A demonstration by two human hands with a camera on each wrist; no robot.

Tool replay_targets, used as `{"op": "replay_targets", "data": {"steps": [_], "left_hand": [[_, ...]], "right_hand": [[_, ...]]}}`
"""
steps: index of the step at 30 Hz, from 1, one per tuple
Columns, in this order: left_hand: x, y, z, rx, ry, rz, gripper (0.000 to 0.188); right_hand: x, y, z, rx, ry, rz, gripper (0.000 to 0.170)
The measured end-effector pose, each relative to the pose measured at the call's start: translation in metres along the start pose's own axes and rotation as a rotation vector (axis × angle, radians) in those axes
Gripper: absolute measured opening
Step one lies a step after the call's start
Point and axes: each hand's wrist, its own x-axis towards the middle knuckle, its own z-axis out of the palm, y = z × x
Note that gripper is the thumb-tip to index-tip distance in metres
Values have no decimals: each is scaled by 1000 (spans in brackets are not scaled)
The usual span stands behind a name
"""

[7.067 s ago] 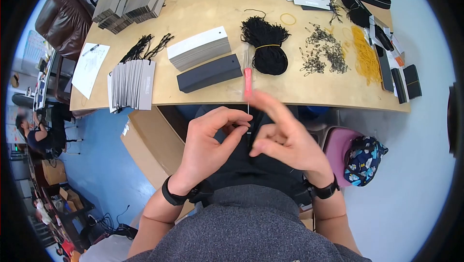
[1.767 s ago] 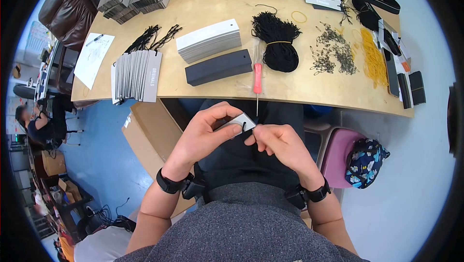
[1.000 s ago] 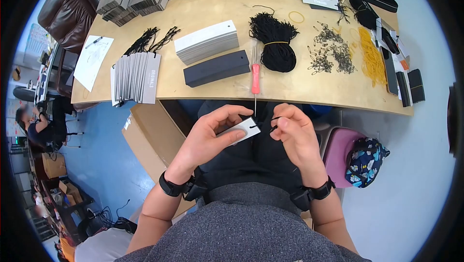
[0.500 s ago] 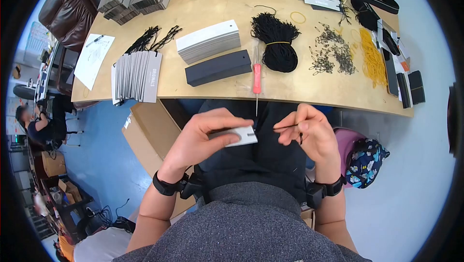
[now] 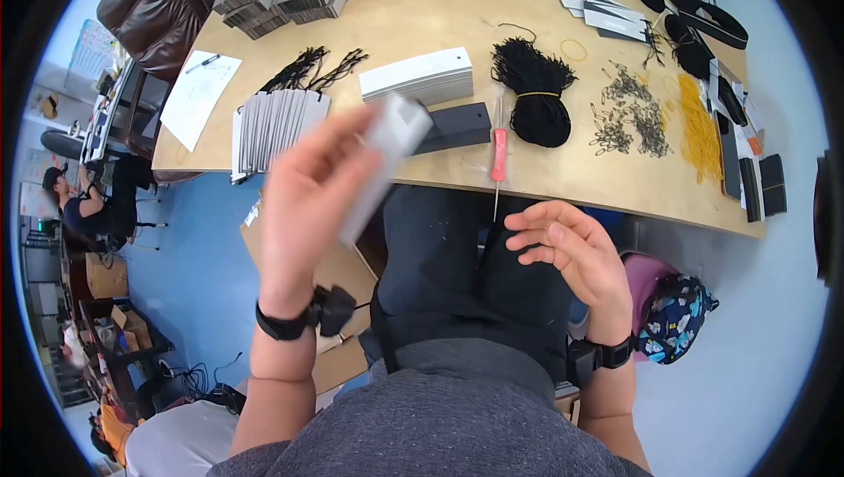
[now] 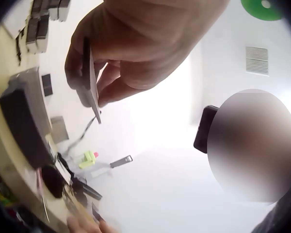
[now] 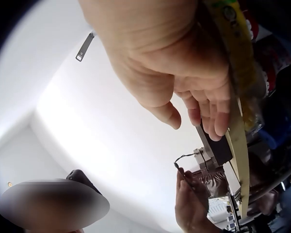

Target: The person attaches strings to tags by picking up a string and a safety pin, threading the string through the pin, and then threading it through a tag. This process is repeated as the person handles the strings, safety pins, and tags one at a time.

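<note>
Pale tag (image 5: pixel 393 141) is pinched between the thumb and curled fingers of my left hand (image 5: pixel 309 191), raised over the near edge of the worktop (image 5: pixel 422 11), left of that edge's middle. Its long axis slants from my lap up and rightward, towards the dark card stack (image 5: pixel 459 128); the left hand is the nearer, the tag just on its right side. My right hand (image 5: pixel 576 253) hangs well apart, short of the near edge, fingers loosely extended, with nothing visible in them. Half a second ago the tag lay flatter over my lap and the right hand pinched black cord; now the tag is up and leftward, and cord (image 7: pixel 185 156) seems to trail from its end
</note>
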Motion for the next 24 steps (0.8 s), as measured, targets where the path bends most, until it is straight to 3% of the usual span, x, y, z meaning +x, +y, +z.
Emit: {"op": "replay_targets", "data": {"steps": [4,5,6,8,12,14,15,16,18,19,20,22,24], "left_hand": [[52,2,-25,0,292,164,35],[60,-7,-36,133,328,209,35],[63,-17,-42,133,324,213,35],[68,-39,-49,555,379,259,36],[67,-96,-50,766,315,199,38],[65,-110,-46,1072,395,308,40],[62,-105,-41,1081,413,266,41],[58,-96,-36,1075,411,267,41],[48,-76,-28,1034,512,367,39],[41,-68,-24,1019,527,481,34],[32,-60,-17,1016,526,481,34],[13,-46,4,500,223,382,29],[-2,-46,24,102,-76,212,24]], "right_hand": [[-5,10,-3,-87,-40,16,27],[-7,10,-1,-88,-23,20,26],[-9,10,-2,-86,-21,16,26],[-11,12,-5,-101,8,18,24],[-6,7,-3,-196,95,-36,20],[7,2,1,-494,308,-275,14],[14,-4,1,-844,430,-401,10],[24,-7,1,-849,435,-400,10],[43,-11,-1,-1134,594,-698,11],[51,-11,-4,-1220,618,-760,13],[57,-12,-8,-1223,619,-758,13],[65,-11,-11,-1484,629,-856,12],[68,-7,-9,-1485,640,-847,12]]}}
